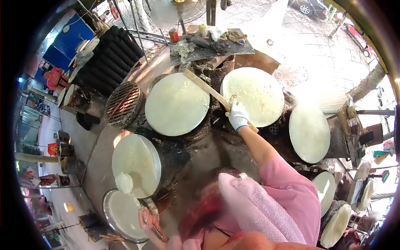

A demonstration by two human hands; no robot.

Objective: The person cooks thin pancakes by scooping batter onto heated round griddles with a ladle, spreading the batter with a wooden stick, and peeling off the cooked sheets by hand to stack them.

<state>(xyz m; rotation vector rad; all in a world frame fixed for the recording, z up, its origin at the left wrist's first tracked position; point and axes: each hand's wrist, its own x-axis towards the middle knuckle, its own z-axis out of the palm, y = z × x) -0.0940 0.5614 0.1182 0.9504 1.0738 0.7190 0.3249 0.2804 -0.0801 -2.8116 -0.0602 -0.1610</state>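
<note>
My right hand (238, 116), in a white knit glove, is closed around a long flat wooden stick (206, 87). The stick runs from the left griddle's edge past the rim of another round griddle (253, 96), which is coated with pale batter. At lower left my bare left hand (150, 221) grips the handle of a ladle. The batter-coated ladle head (124, 182) is over the lower edge of a griddle with a pale round sheet (135, 162). Beside that hand is a wide metal basin (109, 208) of whitish batter.
More round griddles carry pale sheets, one at upper left (177, 104) and one at right (309, 132). A barred round stove (124, 104) stands near stacked black cylinders (110, 54). A board (237, 48) at the back holds a red can (173, 35) and crumpled plastic.
</note>
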